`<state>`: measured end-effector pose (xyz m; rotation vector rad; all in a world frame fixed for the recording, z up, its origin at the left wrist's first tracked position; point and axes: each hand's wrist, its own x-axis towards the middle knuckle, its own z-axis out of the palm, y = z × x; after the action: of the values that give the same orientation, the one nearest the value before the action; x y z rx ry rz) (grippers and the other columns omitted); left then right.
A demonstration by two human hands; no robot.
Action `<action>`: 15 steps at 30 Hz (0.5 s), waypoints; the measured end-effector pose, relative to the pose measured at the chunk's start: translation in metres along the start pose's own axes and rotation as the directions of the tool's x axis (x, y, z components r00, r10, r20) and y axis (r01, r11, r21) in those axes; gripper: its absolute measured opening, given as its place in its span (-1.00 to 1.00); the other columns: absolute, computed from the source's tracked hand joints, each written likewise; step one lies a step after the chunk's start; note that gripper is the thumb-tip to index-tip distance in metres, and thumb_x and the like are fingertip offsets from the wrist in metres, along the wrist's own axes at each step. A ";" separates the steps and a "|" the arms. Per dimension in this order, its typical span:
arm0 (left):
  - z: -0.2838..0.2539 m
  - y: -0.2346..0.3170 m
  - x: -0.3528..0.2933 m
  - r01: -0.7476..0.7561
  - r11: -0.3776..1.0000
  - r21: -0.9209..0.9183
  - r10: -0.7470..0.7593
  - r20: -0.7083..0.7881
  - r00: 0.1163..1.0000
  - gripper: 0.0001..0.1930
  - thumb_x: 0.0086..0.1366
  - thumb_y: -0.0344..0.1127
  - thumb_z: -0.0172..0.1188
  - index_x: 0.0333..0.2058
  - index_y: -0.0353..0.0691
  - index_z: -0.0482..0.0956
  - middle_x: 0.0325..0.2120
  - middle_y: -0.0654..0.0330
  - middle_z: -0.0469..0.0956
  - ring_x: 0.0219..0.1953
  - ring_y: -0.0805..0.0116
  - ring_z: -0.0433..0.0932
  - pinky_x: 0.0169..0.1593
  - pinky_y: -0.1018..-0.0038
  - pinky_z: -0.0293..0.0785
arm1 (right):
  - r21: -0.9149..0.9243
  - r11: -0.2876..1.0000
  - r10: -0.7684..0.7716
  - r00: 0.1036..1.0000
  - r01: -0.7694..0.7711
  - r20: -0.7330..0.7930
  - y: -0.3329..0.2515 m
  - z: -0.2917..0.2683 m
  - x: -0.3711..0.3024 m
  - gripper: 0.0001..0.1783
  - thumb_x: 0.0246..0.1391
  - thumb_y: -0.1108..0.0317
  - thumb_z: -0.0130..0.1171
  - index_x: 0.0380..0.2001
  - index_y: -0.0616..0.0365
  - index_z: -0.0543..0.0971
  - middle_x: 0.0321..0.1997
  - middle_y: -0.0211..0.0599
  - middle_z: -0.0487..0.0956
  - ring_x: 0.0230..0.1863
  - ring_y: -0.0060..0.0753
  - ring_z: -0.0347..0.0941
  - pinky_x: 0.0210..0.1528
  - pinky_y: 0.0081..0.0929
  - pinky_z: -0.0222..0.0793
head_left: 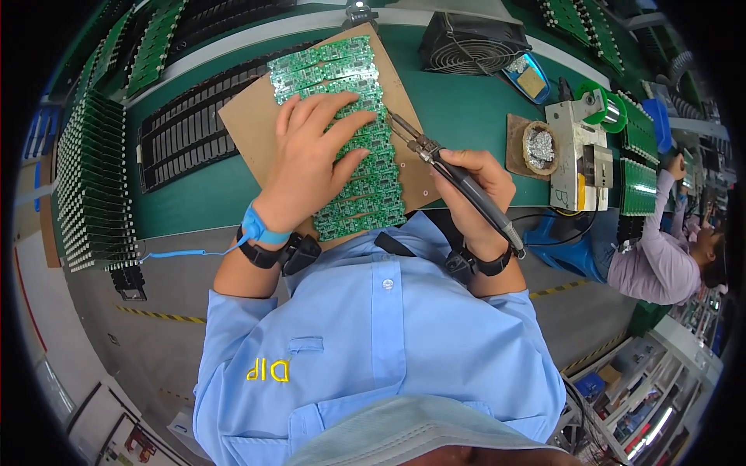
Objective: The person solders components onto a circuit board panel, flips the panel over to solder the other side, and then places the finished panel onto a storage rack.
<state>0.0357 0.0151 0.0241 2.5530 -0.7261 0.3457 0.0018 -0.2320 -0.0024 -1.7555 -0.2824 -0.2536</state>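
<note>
A long panel of green circuit boards (361, 203) lies on a tan board (252, 116), which is set at an angle on the green bench. My left hand (311, 147) rests palm down over the panel's left side, its fingers stretched and apart, hiding part of the boards. A blue wrist strap (260, 227) circles that wrist. My right hand (478, 194) is closed around a dark-handled tool (474, 190) with two thin metal prongs. Its tip points up and left, at the panel's right edge near my left fingertips. Whether the tip touches a board, I cannot tell.
Right of the panel stand a bowl of silvery scraps (538, 146), a white box (571, 155) and a green spool (610, 111). A black fan (474, 44) is at the back. Black trays (190, 124) and a rack of boards (93, 179) sit left. Another person (657, 256) works far right.
</note>
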 end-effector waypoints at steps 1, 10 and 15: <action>0.004 -0.002 0.001 0.002 1.000 -0.015 -0.002 -0.013 1.000 -0.57 0.09 -0.33 0.39 -0.01 -0.01 0.62 0.11 0.20 0.47 0.15 0.09 0.40 0.30 0.03 0.11 | -0.002 1.000 0.002 1.000 -0.002 0.000 -0.001 0.000 0.002 -0.72 -0.02 0.71 0.34 -0.19 0.30 0.62 -0.27 -0.25 0.68 -0.26 -0.58 0.61 -0.19 -0.64 0.51; 0.007 -0.006 0.004 -0.015 1.000 -0.016 0.014 -0.030 0.999 -0.56 0.08 -0.31 0.38 0.00 0.01 0.63 0.10 0.20 0.47 0.08 0.05 0.37 0.23 0.09 0.20 | -0.006 0.999 0.045 0.998 -0.045 0.038 -0.009 0.000 0.010 -0.72 -0.03 0.70 0.36 -0.19 0.31 0.64 -0.30 -0.26 0.68 -0.26 -0.59 0.60 -0.21 -0.66 0.48; 0.008 -0.006 0.004 -0.006 1.000 -0.010 0.006 -0.035 0.999 -0.56 0.08 -0.31 0.38 0.00 0.03 0.63 0.10 0.20 0.47 0.09 0.04 0.37 0.23 0.09 0.20 | -0.024 0.999 0.045 0.997 -0.043 0.068 -0.014 -0.001 0.014 -0.72 -0.02 0.70 0.34 -0.19 0.31 0.63 -0.28 -0.26 0.68 -0.26 -0.59 0.60 -0.21 -0.67 0.47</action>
<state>0.0431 0.0141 0.0162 2.5295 -0.7208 0.3871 0.0108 -0.2300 0.0153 -1.7926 -0.2908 -0.1657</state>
